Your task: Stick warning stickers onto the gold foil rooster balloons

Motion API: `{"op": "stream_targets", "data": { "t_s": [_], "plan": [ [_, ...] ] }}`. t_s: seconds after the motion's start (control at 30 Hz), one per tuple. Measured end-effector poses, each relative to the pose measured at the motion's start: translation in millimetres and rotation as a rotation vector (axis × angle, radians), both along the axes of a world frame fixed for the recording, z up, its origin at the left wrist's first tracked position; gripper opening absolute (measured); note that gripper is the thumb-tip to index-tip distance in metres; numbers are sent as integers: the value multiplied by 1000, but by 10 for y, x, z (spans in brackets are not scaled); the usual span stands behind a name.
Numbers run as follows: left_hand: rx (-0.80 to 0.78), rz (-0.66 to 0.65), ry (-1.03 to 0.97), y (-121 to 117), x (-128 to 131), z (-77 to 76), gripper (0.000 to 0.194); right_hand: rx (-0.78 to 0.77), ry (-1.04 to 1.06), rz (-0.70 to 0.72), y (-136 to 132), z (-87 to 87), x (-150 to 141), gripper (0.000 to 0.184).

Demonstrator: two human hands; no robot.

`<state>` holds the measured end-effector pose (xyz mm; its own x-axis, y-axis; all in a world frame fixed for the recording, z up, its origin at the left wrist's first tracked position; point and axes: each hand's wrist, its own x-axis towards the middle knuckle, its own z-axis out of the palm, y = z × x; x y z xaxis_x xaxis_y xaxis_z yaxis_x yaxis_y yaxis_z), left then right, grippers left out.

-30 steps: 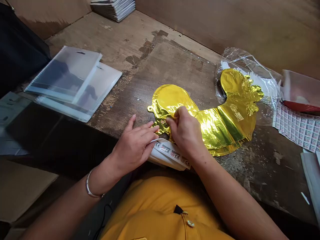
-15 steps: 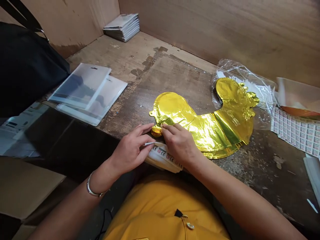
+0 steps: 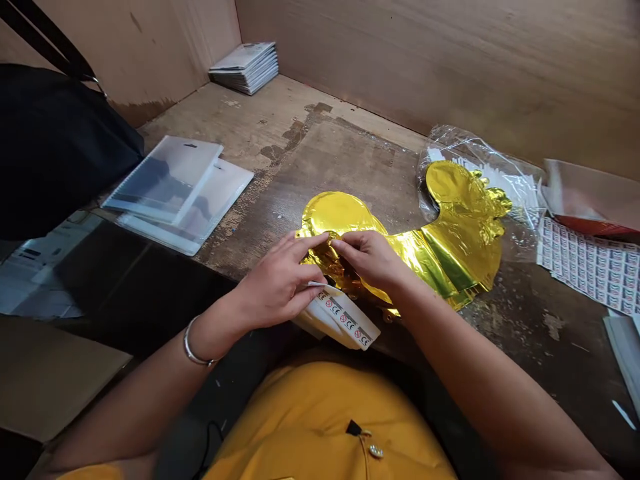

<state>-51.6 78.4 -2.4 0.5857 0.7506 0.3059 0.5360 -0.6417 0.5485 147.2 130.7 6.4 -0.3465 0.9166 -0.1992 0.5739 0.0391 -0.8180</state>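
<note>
Gold foil balloons (image 3: pixel 415 250), flat and uninflated, lie on the worn table in front of me, at least two of them layered. My right hand (image 3: pixel 373 260) pinches the near part of the top foil between thumb and fingers, lifting that edge a little. My left hand (image 3: pixel 285 277) is closed on a white strip of labels (image 3: pixel 345 317) printed with CE marks, gripped between thumb and fingers. Its index finger reaches out to touch the foil beside my right fingertips. The strip hangs over the table's front edge.
Clear plastic sleeves (image 3: pixel 183 190) lie at the left near a black bag (image 3: pixel 65 147). A stack of folded packets (image 3: pixel 245 67) stands in the back corner. At the right are a clear bag of white sticks (image 3: pixel 500 180) and sheets of stickers (image 3: pixel 585 263).
My right hand has moved right and up slightly, raising and folding back the near foil edge. My left hand has shifted right with the label strip, which now shows more of its printed face.
</note>
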Motion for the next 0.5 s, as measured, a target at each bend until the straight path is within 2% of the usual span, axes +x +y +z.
{"op": "stream_targets", "data": {
  "t_s": [0.07,0.13,0.2,0.23,0.3,0.37,0.4,0.43,0.5],
  "plan": [
    [-53,-72,-34,41,21,-31,12,-60,64,-79,64,-6,29,35],
    [-95,-119,-55,63,39,-67,13,-89,150,-218,97,5,69,34],
    [-103,-136,-46,73,50,-91,14,-12,169,-340,48,47,103,33],
    [-99,-140,-37,75,54,-96,14,81,123,-355,-17,77,113,33],
    [-101,-148,-26,79,58,-93,13,328,-63,-281,-215,135,118,39],
    [-111,-136,-23,82,59,-84,12,497,-263,-97,-440,168,122,55],
    [-117,-125,-22,83,57,-79,12,530,-322,-24,-532,171,135,51],
    [-120,-114,-19,82,55,-76,12,531,-354,7,-595,169,162,39],
    [-113,-111,-13,75,46,-71,14,459,-325,-54,-608,154,276,16]
  ]
}}
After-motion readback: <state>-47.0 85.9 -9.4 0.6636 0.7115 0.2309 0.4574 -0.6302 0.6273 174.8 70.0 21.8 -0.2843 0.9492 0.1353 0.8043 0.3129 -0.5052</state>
